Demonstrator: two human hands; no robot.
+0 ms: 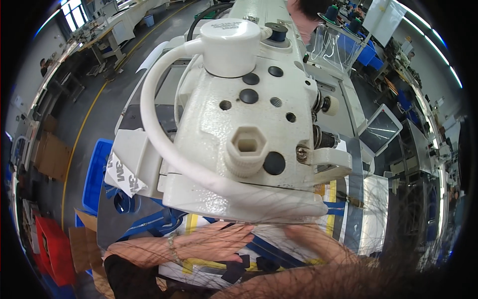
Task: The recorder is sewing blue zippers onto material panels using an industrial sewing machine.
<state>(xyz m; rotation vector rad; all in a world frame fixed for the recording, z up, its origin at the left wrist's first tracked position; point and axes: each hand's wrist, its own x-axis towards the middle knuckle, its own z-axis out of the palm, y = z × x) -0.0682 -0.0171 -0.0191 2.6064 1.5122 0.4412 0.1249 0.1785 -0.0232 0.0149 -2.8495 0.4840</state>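
A white industrial sewing machine head (209, 199) fills the middle, with a curved white hose (149, 124) and black caps. Just below it my left hand (224, 236) lies flat, fingers stretched, over white material marked with yellow tape (191, 224) and blue fabric strips (271, 251). My right hand (311, 241) is at the machine's lower right, beside the strips; its fingers are blurred and partly hidden, so I cannot tell their hold. Dark hair strands cross the lower view. More blue straps (162, 222) lie left of my left hand.
A blue bin (97, 174), red crate (55, 249) and cardboard box (79, 246) stand at left. A tilted screen (378, 127) is at right. A person in pink (301, 22) is beyond the machine. Behind are workbenches and a yellow floor line (87, 124).
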